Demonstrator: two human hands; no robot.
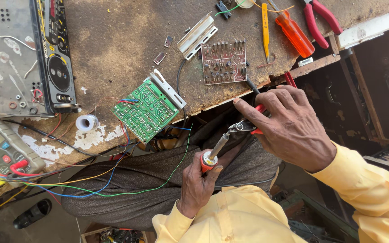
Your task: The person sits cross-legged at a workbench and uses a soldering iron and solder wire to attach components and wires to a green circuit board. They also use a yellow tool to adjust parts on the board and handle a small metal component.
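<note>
Left hand (197, 182) grips the soldering iron (214, 152), pointing up-right to pliers (247, 126) squeezed in right hand (289, 128).

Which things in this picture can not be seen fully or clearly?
- Head view: the soldering iron in the left hand points at the pliers; what the pliers grip is too small to tell.
- Head view: the pliers' handles are mostly hidden by the right hand.
- Head view: the multimeter is cut off by the left edge.
- Head view: the red cutters are cut off by the top edge.

Red pliers (319, 20) cut off above
</note>
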